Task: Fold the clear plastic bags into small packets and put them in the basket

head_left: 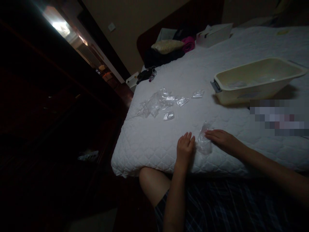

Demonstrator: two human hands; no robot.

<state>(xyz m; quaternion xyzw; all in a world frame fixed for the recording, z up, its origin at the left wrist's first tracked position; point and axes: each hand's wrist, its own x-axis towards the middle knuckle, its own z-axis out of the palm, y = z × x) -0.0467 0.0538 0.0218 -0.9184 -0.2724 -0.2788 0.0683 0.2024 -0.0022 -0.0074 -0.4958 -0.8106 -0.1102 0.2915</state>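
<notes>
Bag (204,146) laid by near edge of bed (145,148), touched by right hand (221,138): fingers together, grip unclear. Left hand (185,146) placed just beside bag, fingers slightly apart. Packets (157,103) strewn toward left edge.

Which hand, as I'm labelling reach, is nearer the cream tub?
Right. The right hand is this side of the tub, touching a clear plastic bag; the left hand lies farther off, left of that bag.
</notes>
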